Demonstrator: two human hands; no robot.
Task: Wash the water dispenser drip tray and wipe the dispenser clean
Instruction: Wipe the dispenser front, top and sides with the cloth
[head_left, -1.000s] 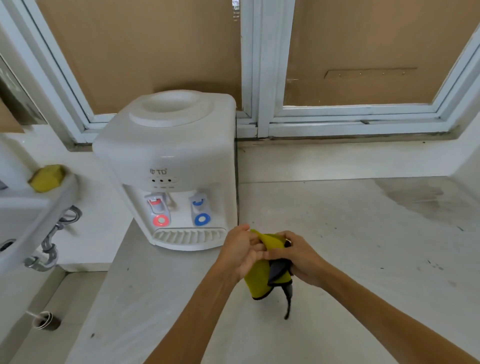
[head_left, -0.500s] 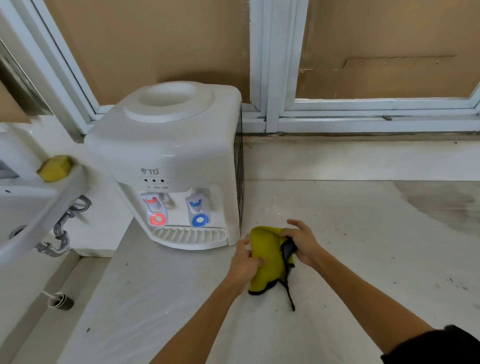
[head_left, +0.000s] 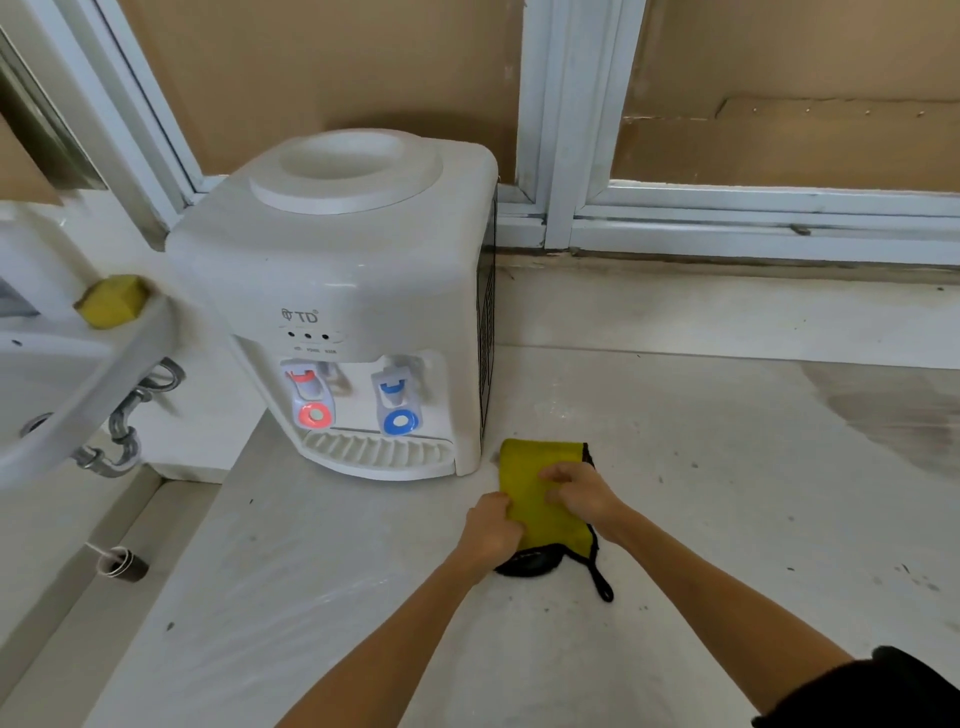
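The white plastic countertop water dispenser (head_left: 353, 291) is seen standing on the pale concrete ledge (head_left: 727, 467), its ribbed white drip tray (head_left: 376, 451) seated at the base below the red tap (head_left: 310, 400) and the blue tap (head_left: 397, 405). Just right of the dispenser's front corner, a folded yellow cloth with black trim and a black loop (head_left: 540, 499) is laid flat on the ledge — its left edge is gripped by the curled fingers of the left hand (head_left: 491, 530), while its middle is pinched by the bent fingers of the right hand (head_left: 579, 491). Further left, a yellow sponge (head_left: 111, 301) is perched on the rim of a white basin (head_left: 78, 384) — grey pipework (head_left: 124, 431) is visible beneath.
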